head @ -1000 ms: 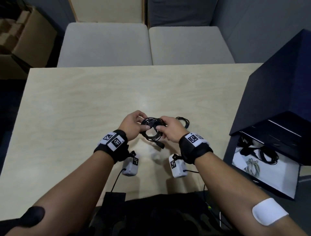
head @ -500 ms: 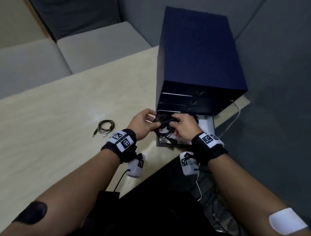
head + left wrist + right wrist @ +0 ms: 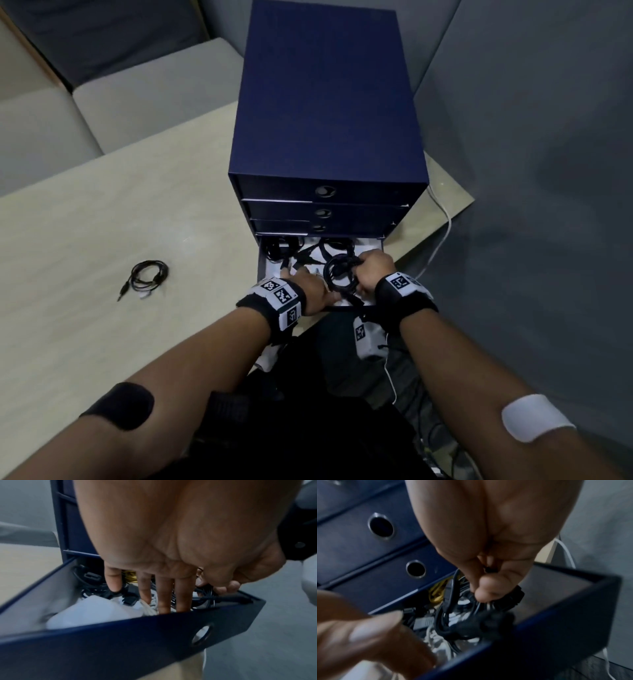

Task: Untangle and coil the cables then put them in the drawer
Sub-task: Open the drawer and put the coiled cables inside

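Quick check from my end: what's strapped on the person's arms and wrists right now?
Both forearms are bare, with no sleeves. The left wrist band and right wrist band are black with white square-code tags. A white camera pod hangs under the right wrist, trailing a thin cable. A black patch sits on the left forearm, a white patch on the right.

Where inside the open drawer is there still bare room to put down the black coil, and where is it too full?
In the open drawer, the pale floor by the front-left corner, where the left hand reaches, looks barest. The back, under the closed drawers, is crowded with black cables. The right hand holds the black coil over the front right.
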